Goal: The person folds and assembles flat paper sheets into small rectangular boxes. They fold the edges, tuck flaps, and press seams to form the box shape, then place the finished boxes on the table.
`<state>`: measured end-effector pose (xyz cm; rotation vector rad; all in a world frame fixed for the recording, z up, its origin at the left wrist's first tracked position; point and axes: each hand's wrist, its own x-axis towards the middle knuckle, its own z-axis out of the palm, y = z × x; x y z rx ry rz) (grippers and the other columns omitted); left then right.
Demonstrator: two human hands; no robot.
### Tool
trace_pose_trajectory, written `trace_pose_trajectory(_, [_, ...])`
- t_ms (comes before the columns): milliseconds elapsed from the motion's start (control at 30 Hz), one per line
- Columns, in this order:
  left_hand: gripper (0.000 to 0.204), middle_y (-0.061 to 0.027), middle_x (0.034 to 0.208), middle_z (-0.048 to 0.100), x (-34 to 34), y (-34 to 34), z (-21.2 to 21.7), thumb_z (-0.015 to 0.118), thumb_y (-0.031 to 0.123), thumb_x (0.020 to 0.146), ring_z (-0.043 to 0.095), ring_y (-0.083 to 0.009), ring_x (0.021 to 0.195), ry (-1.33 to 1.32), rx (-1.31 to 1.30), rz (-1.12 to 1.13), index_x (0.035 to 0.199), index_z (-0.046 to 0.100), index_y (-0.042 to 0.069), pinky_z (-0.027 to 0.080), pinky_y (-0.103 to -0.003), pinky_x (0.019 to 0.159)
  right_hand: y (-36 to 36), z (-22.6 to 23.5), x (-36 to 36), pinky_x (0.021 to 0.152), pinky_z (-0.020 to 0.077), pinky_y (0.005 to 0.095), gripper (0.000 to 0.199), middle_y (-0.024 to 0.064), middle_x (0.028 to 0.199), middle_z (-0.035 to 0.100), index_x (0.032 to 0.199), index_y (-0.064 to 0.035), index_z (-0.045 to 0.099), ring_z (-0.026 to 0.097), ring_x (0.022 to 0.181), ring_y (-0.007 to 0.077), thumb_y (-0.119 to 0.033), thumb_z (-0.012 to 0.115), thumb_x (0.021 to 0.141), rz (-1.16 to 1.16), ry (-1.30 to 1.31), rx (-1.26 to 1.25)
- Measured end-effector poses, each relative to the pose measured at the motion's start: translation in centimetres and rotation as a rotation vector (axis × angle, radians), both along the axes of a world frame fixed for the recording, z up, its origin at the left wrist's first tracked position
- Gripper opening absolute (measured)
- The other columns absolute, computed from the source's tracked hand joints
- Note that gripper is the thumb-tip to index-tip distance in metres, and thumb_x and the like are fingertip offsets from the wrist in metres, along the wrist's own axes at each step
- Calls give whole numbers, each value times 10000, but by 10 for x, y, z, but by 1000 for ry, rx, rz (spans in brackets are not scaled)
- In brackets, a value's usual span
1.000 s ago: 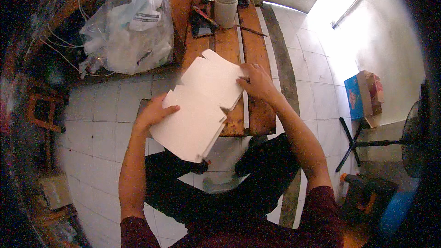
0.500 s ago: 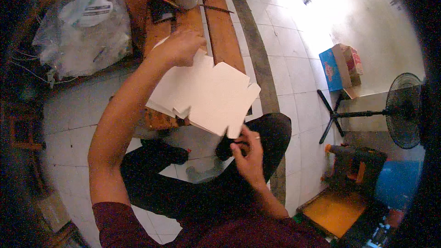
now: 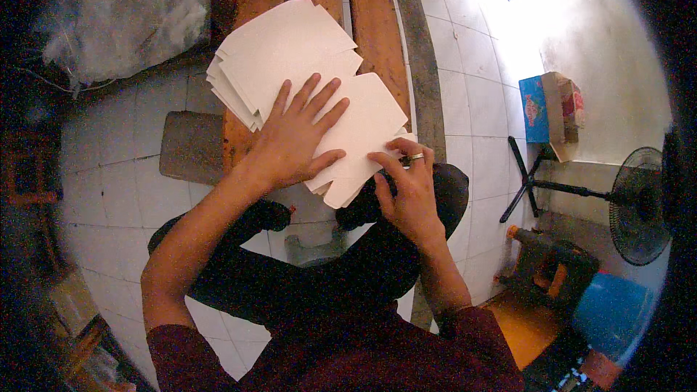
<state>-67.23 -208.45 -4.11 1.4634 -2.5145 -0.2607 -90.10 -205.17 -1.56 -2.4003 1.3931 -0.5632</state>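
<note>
In the head view, the left hand (image 3: pixel 294 147), at the 11 o'clock edge half a second ago, now lies flat, fingers spread wide, over the white card stack (image 3: pixel 283 43) on the wooden surface (image 3: pixel 374 18). The right hand (image 3: pixel 412 199) curls its fingers at the stack's edge, between 4 and 5 o'clock; whether they pinch it, I cannot tell. The left hand hides some card. From the stack, a plastic bag (image 3: pixel 141 18) sits at 10 o'clock, a blue-sided box (image 3: pixel 536 110) at 3.

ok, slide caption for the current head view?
Left hand spread on stacked, notched white sheets, right hand at their near-right edge, over a wooden bench.
</note>
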Motion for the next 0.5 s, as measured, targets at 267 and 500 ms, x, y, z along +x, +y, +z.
trace_pose_trajectory(267, [730,-108,1519,187,2,4,-4,535,513,830,125,-339,1399,1,1,19,1414,335,122,70,-555,1114,5,-9,-5,927,370,407,255,131,1111,497,935,-98,636,438,1054,317,12,621,705,13,-30,26])
trace_pose_trajectory(500, [774,-100,1515,196,4,1,-9,600,508,787,136,-353,1394,59,17,7,1410,339,129,92,-558,1113,5,-10,-7,905,388,391,220,130,1059,521,928,-76,637,476,1018,297,-1,646,722,-17,-87,14])
